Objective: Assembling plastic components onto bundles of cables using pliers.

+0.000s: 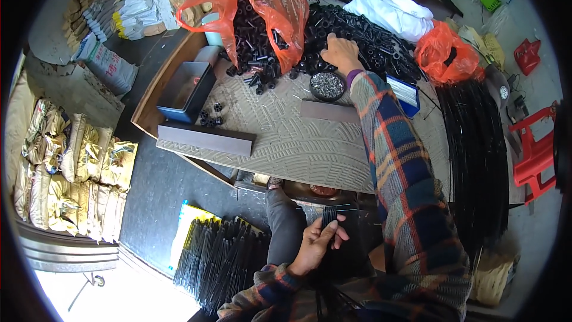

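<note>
- The left hand (314, 244) is low over the lap, past the near edge of the table (280, 143). Its thumb and fingers are closed on a small bunch of thin black sticks (329, 214). The tips poke out, maybe so they are easy to get at.
- The right hand (342, 55) reaches far over to a big heap of black parts (381, 48). Its fingers are bent over the heap; I cannot tell if they pinch a part.
- The orange bag (286, 9) has its mouth toward the near side, and more parts spill out, likely to keep them in reach.
- A round dish (329, 99) of shiny bits sits just this side of the heap, perhaps to be handy.
- The long grey bar (205, 138) lies by the near left edge, maybe like a little wall.
- Bare table top between that bar and the plaid sleeve (405, 161) gives room to move.
- The blue box (410, 109) is just right of the sleeve, so that side looks tight.
</note>
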A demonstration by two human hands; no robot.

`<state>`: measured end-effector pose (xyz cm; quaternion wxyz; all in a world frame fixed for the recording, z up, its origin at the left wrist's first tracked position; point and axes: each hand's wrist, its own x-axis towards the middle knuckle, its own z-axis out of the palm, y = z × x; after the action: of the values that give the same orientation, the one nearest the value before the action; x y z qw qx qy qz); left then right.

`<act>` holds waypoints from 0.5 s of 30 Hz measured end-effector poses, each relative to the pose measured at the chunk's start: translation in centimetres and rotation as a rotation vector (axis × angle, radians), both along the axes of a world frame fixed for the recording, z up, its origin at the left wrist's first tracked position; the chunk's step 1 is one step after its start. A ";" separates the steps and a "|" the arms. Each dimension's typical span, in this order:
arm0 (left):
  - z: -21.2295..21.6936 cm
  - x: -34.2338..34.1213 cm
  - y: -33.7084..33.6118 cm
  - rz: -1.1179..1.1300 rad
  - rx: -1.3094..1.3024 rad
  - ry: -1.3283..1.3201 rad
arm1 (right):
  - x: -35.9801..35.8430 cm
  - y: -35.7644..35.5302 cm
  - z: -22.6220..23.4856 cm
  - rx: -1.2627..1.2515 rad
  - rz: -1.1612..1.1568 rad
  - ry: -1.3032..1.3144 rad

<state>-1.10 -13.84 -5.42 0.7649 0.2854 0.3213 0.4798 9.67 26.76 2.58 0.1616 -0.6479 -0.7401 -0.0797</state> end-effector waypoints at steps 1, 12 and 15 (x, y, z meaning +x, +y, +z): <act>0.0 -0.1 -0.1 0.007 0.000 0.009 | -0.1 -0.2 -0.1 0.008 0.023 0.020; -0.6 -0.7 0.0 0.054 -0.003 -0.031 | 0.3 -7.7 3.7 -0.168 0.575 1.314; -1.5 -2.1 -0.3 0.118 -0.053 0.003 | -3.2 -16.4 -0.9 -0.312 0.823 0.867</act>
<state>-3.22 -14.15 -6.95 0.7420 0.2462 0.3516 0.5149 6.46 10.39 1.65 0.3687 -0.2986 -0.7992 0.3691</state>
